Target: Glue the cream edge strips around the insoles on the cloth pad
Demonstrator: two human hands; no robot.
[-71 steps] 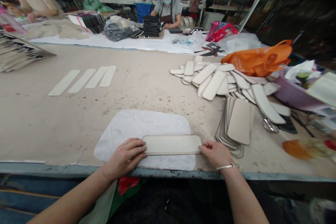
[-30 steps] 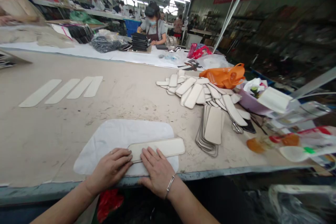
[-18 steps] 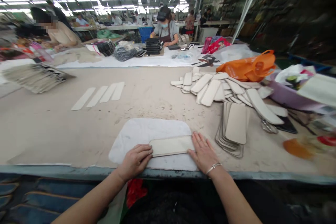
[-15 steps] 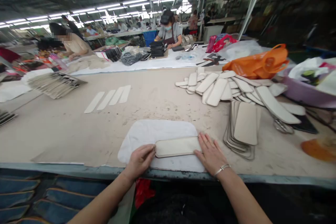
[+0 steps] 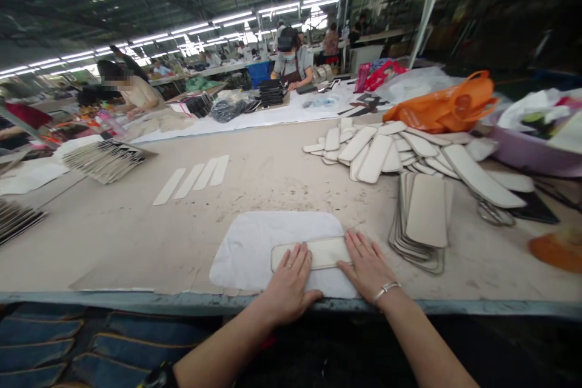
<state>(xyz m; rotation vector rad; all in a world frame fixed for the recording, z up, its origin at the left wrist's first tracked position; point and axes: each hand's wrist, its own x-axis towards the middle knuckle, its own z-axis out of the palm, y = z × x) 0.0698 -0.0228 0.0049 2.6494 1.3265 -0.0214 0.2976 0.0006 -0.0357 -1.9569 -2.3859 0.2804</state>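
Note:
A long cream panel with rounded corners and a dark edge (image 5: pixel 330 252) lies flat on a white cloth (image 5: pixel 248 242) near the table's front edge. My left hand (image 5: pixel 293 282) rests on the panel's left half, fingers stretched out over it and the thumb out to the side. At the panel's right end, my right hand (image 5: pixel 366 264) lies flat with its fingers extended, covering that end. Close to my right hand stands a stack of similar cream panels (image 5: pixel 426 212).
A loose heap of cream panels (image 5: pixel 375 157) lies at the right, before an orange bag (image 5: pixel 448 103). Scissors (image 5: pixel 495 213) lie beyond the stack. Several pale strips (image 5: pixel 193 180) sit left of centre. A bundle of pieces (image 5: pixel 104 160) is farther left. A co-worker (image 5: pixel 291 60) sits across the table.
My left hand has moved right, from pinching the panel's left end to lying on its top with fingers extended. My right hand stays at the right end. The view has shifted slightly.

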